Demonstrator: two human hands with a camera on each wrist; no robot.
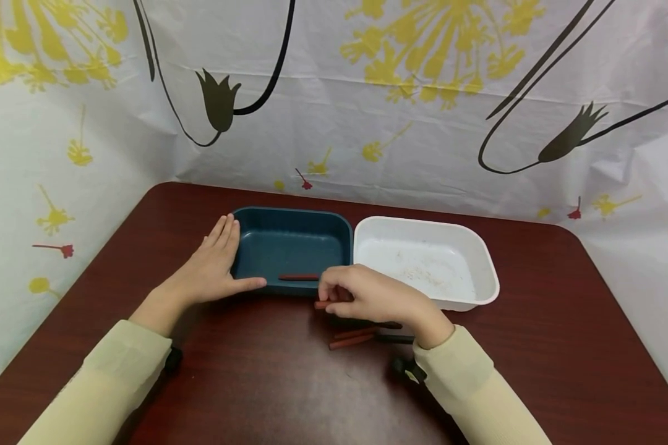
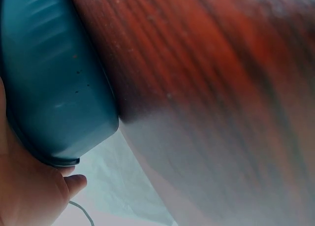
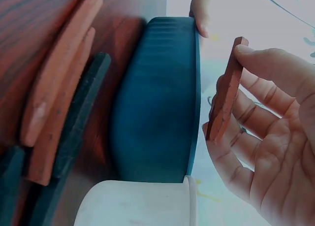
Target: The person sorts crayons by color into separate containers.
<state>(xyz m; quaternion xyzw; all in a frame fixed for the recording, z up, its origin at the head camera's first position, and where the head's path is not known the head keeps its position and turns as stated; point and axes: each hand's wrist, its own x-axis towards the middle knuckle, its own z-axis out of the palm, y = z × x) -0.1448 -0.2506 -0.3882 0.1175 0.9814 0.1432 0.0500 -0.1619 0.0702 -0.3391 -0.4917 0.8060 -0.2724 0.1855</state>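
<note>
Table of dark reddish wood

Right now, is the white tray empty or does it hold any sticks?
Empty of sticks: the white tray shows only a bare, slightly dusty floor. One red stick lies in the teal tray.

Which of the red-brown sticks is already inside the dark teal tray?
The red-brown flat stick lying alone along the dark teal plastic tray's near wall. Another is pinched in the right hand; the rest lie on the table.
</note>
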